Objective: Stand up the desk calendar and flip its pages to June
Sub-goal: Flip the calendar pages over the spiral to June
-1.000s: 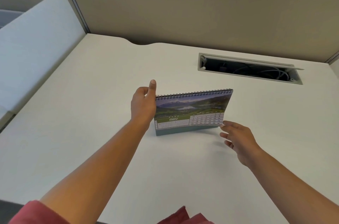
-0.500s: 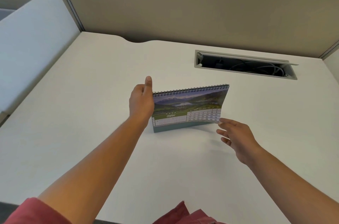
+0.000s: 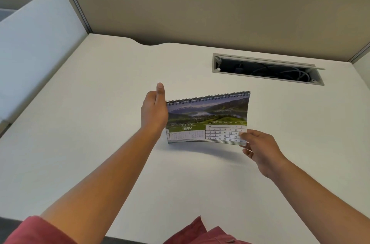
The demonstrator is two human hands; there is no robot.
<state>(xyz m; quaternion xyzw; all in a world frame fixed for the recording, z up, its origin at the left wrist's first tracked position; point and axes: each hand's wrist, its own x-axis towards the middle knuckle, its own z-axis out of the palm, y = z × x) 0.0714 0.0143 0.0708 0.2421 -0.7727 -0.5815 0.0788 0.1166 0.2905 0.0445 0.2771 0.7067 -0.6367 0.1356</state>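
Observation:
The spiral-bound desk calendar (image 3: 207, 117) stands upright in the middle of the white desk (image 3: 100, 103). Its front page shows a mountain landscape and the word MAY. My left hand (image 3: 154, 109) grips the calendar's left edge near the spiral, thumb pointing up. My right hand (image 3: 259, 148) pinches the lower right corner of the MAY page between thumb and fingers. That page bows forward, away from the stand beneath it.
An open cable tray (image 3: 268, 69) with wires is set into the desk behind and to the right. Beige partition walls (image 3: 200, 13) close the back, with labels 007 and 008. A pale side panel (image 3: 36, 43) stands on the left.
My right hand has risen from the desk to the page's lower right corner and taken hold of it; the page now lifts off the stand. My left hand has stayed on the left edge.

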